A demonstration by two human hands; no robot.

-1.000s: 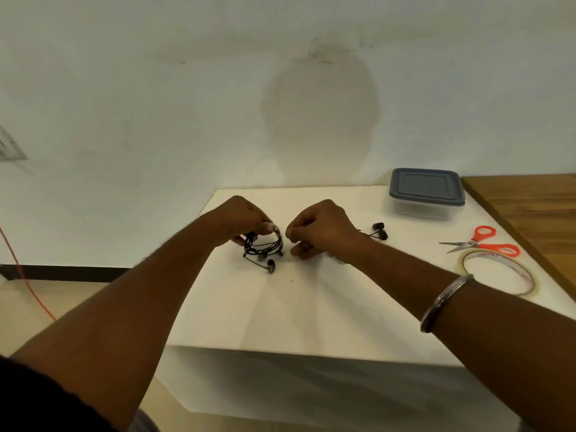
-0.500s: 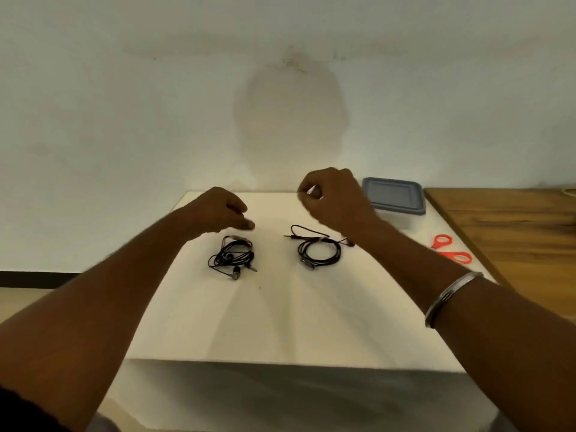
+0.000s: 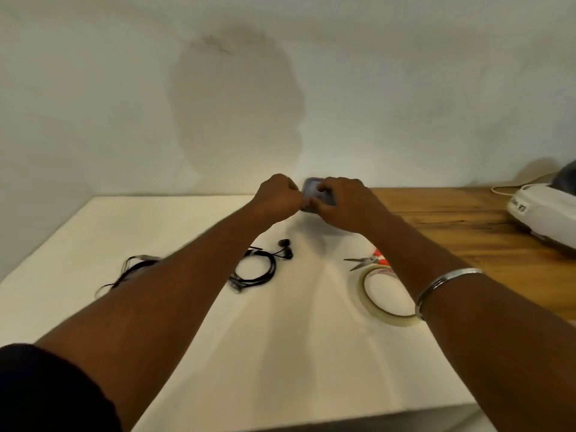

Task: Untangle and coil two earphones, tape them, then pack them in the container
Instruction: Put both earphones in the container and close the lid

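Note:
Both of my hands are on the container [image 3: 313, 186] at the far side of the white table [image 3: 280, 353]. Its grey lid shows between my fingers. My left hand [image 3: 278, 194] grips its left edge and my right hand [image 3: 343, 204] curls over its top and right side. A coiled black earphone [image 3: 256, 269] lies on the table, its two buds toward the container. The second black earphone [image 3: 132, 269] lies further left, partly hidden under my left forearm. Neither hand touches an earphone.
A roll of clear tape [image 3: 364, 294] lies flat at the right, under my right forearm. Orange-handled scissors [image 3: 363, 260] lie just beyond it. A wooden surface [image 3: 467, 219] adjoins the table on the right, with a white device [image 3: 545, 213] on it. A wall stands close behind.
Both hands have left the earphones, which now lie coiled on the table, and reached forward to the container. The view has swung to the right.

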